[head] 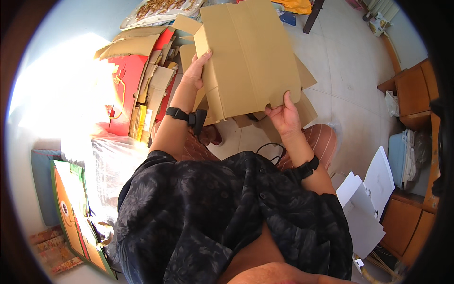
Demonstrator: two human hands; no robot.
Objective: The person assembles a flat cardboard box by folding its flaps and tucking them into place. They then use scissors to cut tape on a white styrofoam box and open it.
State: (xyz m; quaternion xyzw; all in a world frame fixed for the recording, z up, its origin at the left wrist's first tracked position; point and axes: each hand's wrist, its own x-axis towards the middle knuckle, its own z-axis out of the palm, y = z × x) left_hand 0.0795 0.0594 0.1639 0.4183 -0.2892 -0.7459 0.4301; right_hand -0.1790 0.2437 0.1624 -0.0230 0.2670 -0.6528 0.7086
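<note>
Before me is a brown cardboard box [250,53], partly unfolded, with a broad panel facing up and a narrow side wall folded along its left edge. My left hand [197,69] grips that left side, its thumb lying over the edge. Near the lower right corner, my right hand [284,113] holds the panel's near edge with the thumb pointing up. More cardboard flaps [308,110] show beneath and to the right of the panel. What the fingers do under the cardboard is mostly hidden. Black straps circle both my forearms.
Flattened cartons [156,83] and a red gift box [129,92] are stacked at left. A white tray [156,21] of dried brown pieces sits behind. White opened cartons [365,209] stand at right, near a wooden cabinet [400,223]. A dark furniture leg [313,17] meets the tiled floor.
</note>
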